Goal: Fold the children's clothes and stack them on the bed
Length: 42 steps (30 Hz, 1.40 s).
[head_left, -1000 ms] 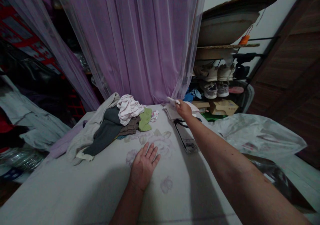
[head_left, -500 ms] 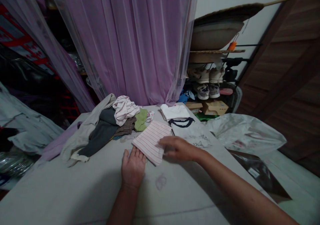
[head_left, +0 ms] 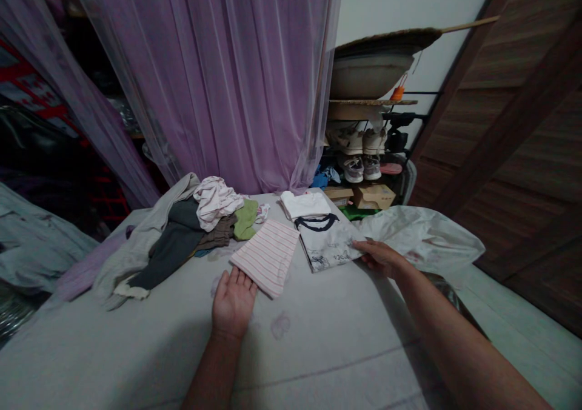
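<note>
Sheer lilac curtains (head_left: 213, 76) hung across the upper middle of the frame, with a wooden-faced wardrobe door (head_left: 504, 125) at the far right. A shoe rack (head_left: 370, 149) holding pale sneakers (head_left: 357, 140) stood just right of the curtains, below a large shallow basin (head_left: 370, 76). A cardboard box (head_left: 373, 196) sat low on the rack.

In the foreground lay a pale bedsheet (head_left: 327, 361) with faint marks on it. A loose heap of clothes (head_left: 182, 237) lay on its left side: a grey-beige cardigan, a dark grey garment, a brown piece, a green piece and a pink-and-white one.

Right of the heap, a striped pink-and-white garment (head_left: 266, 257) lay folded flat and slightly angled. Just right of it lay a white T-shirt with a navy collar (head_left: 325, 243), spread and partly folded, with a printed front. A folded white garment (head_left: 304, 204) sat just above the T-shirt.

Both hands were open. The left hand (head_left: 234, 304) lay palm down on the bedsheet with its fingers spread, its fingertips (head_left: 236, 276) just at the lower edge of the striped garment. The right hand (head_left: 379, 259) reached in from the lower right, its loosely extended fingers (head_left: 361, 247) at the T-shirt's right edge. Beside it lay a crumpled translucent plastic sheet (head_left: 418, 237).
</note>
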### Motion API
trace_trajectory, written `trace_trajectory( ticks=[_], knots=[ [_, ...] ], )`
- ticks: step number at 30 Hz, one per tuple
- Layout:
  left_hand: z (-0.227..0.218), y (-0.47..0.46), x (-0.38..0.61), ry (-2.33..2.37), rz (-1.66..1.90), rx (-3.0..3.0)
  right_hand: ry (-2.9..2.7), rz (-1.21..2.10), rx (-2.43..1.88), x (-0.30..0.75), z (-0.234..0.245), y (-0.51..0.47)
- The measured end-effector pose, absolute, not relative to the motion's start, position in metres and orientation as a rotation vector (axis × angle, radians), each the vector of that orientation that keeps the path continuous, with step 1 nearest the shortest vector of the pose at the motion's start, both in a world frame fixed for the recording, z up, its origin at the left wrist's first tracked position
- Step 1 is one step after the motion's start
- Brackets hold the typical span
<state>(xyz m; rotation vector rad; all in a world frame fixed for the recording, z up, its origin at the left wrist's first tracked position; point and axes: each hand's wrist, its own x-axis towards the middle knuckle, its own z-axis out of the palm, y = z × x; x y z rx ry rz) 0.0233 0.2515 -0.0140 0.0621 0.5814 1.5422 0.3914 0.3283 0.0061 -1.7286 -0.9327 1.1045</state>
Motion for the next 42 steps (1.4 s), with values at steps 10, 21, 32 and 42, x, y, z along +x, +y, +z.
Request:
trace_trajectory(
  ticks=[10,21,32,42],
  knots=[
    [-0.015,0.252,0.021,0.519,1.518,0.061,-0.347,1.297,-1.229,0.316,0.002,0.29],
    [-0.005,0.248,0.026,0.531,1.504,0.015,-0.352,1.16,-1.358,0.294,0.036,0.311],
    [-0.013,0.25,0.024,0.517,1.489,0.05,-0.426,1.059,-1.212,0.303,0.125,0.374],
    [-0.01,0.251,0.029,0.641,1.488,0.041,-0.394,1.069,-1.101,0.278,0.161,0.473]
  ],
)
